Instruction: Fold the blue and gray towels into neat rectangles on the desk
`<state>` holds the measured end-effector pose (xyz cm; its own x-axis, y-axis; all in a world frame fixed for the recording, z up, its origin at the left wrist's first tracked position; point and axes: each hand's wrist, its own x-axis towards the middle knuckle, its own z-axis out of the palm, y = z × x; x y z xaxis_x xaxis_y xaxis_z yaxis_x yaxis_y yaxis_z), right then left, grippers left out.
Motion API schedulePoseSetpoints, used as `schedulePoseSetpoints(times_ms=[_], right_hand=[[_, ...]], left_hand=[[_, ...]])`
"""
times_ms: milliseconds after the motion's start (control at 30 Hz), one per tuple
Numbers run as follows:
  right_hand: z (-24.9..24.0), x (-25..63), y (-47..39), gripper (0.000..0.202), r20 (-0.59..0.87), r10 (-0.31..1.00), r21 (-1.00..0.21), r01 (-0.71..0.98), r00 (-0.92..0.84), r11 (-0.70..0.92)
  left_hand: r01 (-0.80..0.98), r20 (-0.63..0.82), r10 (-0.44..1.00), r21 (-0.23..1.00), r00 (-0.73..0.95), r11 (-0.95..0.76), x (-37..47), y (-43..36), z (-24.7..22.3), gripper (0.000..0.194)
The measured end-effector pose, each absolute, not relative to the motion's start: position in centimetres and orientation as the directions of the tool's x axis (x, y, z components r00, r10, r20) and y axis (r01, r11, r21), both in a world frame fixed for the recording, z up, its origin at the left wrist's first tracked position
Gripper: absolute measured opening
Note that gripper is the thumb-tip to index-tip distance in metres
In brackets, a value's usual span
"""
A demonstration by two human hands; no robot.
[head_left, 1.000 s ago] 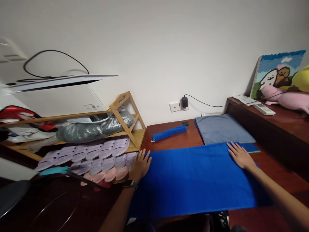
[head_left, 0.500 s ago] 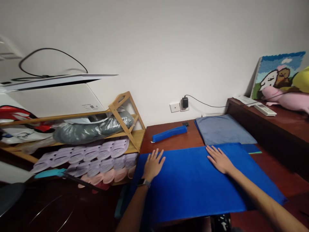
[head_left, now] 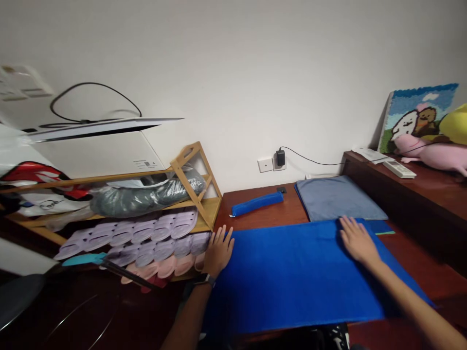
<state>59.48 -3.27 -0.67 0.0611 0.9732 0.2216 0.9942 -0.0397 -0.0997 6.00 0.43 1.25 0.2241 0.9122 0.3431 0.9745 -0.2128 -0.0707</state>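
- Blue cloth (head_left: pixel 292 277): spread out nearly flat on the brown desk (head_left: pixel 292 212), directly in front of the person; its near edge runs across the lower part of the view.
- Left hand (head_left: pixel 219 250): palm down at the cloth's far left corner, fingers straight and a little apart; nothing grasped. Dark watch (head_left: pixel 206 279) on that wrist.
- Right hand (head_left: pixel 358 240): palm down near the far right corner, fingers extended, slightly blurred; nothing grasped. Pressure of either hand on the cloth: cannot tell.
- Grey cloth (head_left: pixel 337 197): folded flat on the desk, just beyond the right hand. A darker blue piece with a green edge (head_left: pixel 383 232) shows beside its near right corner.
- Narrow blue bundle (head_left: pixel 257 203): lies slantwise on the desk beyond the blue cloth, apart from it.
- Wooden rack (head_left: pixel 187 182): left of the desk, with purple slippers (head_left: pixel 140 232) in rows and pink slippers (head_left: pixel 184 265) below, close to the left hand.
- Black plug (head_left: pixel 280 157): in the wall socket behind the desk, its cord running right.
- Raised ledge at right: white remote (head_left: pixel 399 169), pink soft toy (head_left: pixel 434 151).
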Motion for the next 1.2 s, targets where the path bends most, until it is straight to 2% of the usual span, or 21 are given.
schedulePoseSetpoints(times_ms=[133,200,300,467,600,667,733,800,900,967,1067,1200], right_hand=[[0.2,48.7,-2.8,0.066,0.201,0.926,-0.213,0.909,-0.319,0.359],[0.0,46.8,-2.4,0.067,0.152,0.908,-0.236,0.877,-0.392,0.418],[-0.9,50.5,-2.3,0.070,0.093,0.952,-0.219,0.926,-0.293,0.307],[-2.9,64.0,-3.1,0.072,0.062,0.995,-0.174,0.983,0.078,-0.066],[-2.3,67.5,-3.2,0.074,0.001,0.984,-0.126,0.976,0.177,-0.175],[-1.4,65.2,-3.3,0.073,0.035,0.982,-0.109,0.978,0.184,-0.179],[-0.5,60.5,-3.9,0.071,0.136,0.982,-0.132,0.985,0.131,-0.113],[0.0,54.2,-5.2,0.069,0.233,0.972,-0.186,0.981,-0.013,0.058],[0.1,45.1,-7.8,0.067,0.224,0.928,-0.267,0.897,-0.299,0.353],[-0.2,41.6,-9.5,0.066,0.217,0.885,-0.291,0.838,-0.411,0.461],[-1.1,42.5,-11.0,0.066,0.205,0.896,-0.285,0.852,-0.394,0.440],[-3.1,53.2,-12.3,0.071,0.147,0.973,-0.225,0.952,-0.176,0.206]], left_hand=[[0.928,0.327,0.878,0.008,0.350,-0.373,12.9,-0.2,1.3,0.053],[0.915,0.265,0.887,0.035,0.378,-0.401,14.7,-0.4,0.8,0.053],[0.942,0.221,0.921,0.028,0.320,-0.333,12.3,-0.4,-0.1,0.055],[0.974,0.264,0.939,-0.015,0.221,-0.225,3.0,-0.9,-0.8,0.057],[0.987,0.297,0.942,-0.011,0.158,-0.162,2.1,-1.7,0.0,0.057],[0.988,0.330,0.932,-0.020,0.150,-0.152,3.4,-2.2,1.0,0.054],[0.981,0.356,0.915,-0.026,0.189,-0.193,4.9,-3.1,1.9,0.052],[0.958,0.344,0.898,-0.016,0.273,-0.286,6.1,-4.6,2.4,0.051],[0.911,0.269,0.878,0.009,0.395,-0.412,6.2,-7.8,2.1,0.050],[0.901,0.222,0.880,0.019,0.419,-0.434,5.0,-10.1,1.5,0.052],[0.915,0.195,0.902,0.046,0.386,-0.402,2.0,-13.3,0.4,0.057],[0.935,0.220,0.924,0.103,0.312,-0.341,-0.9,-15.9,-0.5,0.059]])
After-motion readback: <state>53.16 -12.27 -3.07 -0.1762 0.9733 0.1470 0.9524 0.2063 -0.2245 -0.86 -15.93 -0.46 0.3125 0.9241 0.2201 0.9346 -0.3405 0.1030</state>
